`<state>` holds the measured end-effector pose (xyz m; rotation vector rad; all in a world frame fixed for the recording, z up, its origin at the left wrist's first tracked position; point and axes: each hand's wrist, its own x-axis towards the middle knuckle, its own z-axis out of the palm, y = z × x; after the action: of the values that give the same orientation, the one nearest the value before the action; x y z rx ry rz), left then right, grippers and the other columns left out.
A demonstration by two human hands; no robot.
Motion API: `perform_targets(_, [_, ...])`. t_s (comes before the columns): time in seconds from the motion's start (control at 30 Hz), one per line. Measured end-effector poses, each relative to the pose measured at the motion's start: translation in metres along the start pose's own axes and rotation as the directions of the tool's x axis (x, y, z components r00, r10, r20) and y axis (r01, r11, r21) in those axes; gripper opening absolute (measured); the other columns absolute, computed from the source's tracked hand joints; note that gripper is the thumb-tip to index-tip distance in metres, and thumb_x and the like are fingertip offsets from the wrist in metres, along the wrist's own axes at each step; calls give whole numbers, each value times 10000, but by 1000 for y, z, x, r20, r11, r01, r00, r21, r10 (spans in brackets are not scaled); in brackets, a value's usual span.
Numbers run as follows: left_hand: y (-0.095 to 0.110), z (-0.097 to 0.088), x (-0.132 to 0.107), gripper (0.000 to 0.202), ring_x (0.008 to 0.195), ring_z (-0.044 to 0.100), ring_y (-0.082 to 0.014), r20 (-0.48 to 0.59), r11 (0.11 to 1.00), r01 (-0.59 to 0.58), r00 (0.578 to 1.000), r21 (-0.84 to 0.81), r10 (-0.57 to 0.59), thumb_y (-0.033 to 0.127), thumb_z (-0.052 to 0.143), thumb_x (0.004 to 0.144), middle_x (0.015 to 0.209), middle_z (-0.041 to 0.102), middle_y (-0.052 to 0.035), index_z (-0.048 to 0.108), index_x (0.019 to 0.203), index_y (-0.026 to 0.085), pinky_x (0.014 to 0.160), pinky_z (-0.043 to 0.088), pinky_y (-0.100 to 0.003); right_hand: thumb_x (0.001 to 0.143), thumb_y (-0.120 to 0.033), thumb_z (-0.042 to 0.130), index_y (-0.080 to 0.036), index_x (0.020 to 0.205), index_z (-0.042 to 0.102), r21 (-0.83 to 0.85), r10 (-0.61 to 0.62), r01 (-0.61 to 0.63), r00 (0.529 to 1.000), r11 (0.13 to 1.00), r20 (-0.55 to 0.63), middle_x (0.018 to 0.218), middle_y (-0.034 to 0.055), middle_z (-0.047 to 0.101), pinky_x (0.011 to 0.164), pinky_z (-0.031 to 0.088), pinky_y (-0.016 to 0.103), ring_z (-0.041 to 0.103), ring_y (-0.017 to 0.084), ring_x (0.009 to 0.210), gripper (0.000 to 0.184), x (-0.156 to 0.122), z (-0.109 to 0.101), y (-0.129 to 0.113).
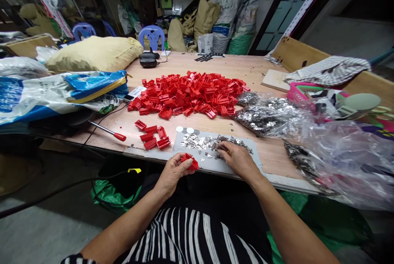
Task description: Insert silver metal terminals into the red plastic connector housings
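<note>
My left hand (173,174) pinches a small red plastic case (191,162), hollow like a tray, at the table's front edge. To its right, my right hand (238,159) is closed on a thin tool that looks like tweezers (228,152), mostly covered by the fingers. Its tip is among small metal pieces (197,142) spread over a grey board (180,149); darker metal pieces (237,140) lie on the board's right part. Several loose red cases (150,144) sit left of the board. Behind it rises a large heap of red cases (193,92).
Clear plastic bags of metal parts (264,116) lie on the right, near a pink basket (298,94). A red-tipped metal lever (119,136) juts out at left. Sacks (95,53) and a black device (149,60) stand farther back. Green bags (113,192) hang below the table edge.
</note>
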<state>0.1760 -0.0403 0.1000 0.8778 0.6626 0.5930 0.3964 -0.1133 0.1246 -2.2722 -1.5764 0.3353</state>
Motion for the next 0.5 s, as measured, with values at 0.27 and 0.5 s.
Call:
perform_targets(0.27, [-1, 1, 0, 334, 802, 664, -153, -2, 1000, 5, 1000, -11, -5, 360, 745, 732, 877, 674, -47, 597, 945, 150, 728, 534, -270, 872, -242, 536, -224, 910, 608, -134, -19, 22, 1000, 991, 24, 948, 32, 648, 690, 412, 279, 613, 195, 852, 84, -18, 7, 4])
perform_targets(0.5, [2, 1, -1, 315, 788, 662, -141, -8, 1000, -10, 1000, -10, 10, 344, 736, 746, 861, 671, -30, 596, 958, 158, 741, 536, -278, 877, -253, 488, -219, 867, 607, -118, 16, -21, 999, 993, -39, 912, 41, 655, 656, 393, 282, 609, 199, 819, 124, -23, 8, 1])
